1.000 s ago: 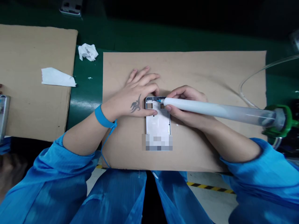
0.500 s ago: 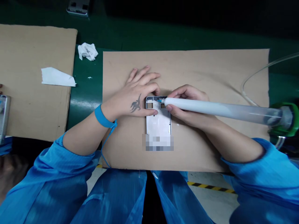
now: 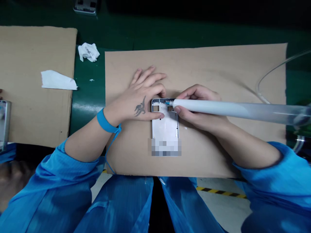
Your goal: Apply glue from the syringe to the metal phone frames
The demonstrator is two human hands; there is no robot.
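Note:
A phone frame (image 3: 165,127), pale inside with a dark top strip, lies flat on the cardboard; its lower end is pixelated. My left hand (image 3: 143,97) grips its upper left corner, thumb on the inner face and bent index finger at the top edge, the other fingers stretched over the cardboard. Between the thumb and fingers of my right hand (image 3: 196,106) is the front of a long white dispensing syringe (image 3: 230,109). It lies nearly level, its thin blue tip at the frame's top strip, and its rear reaches the right picture edge.
Under the frame is a cardboard sheet (image 3: 136,152) on a green table (image 3: 87,106). A clear hose (image 3: 269,69) curves at right. Crumpled tissue (image 3: 88,52) and a white paper strip (image 3: 58,80) lie left. Another phone frame (image 3: 4,124) and a co-worker's hand (image 3: 14,178) are far left.
The syringe tip has shifted slightly right along the frame's top strip, my right hand moving with it. My left hand stays in its hold. The view has moved a little.

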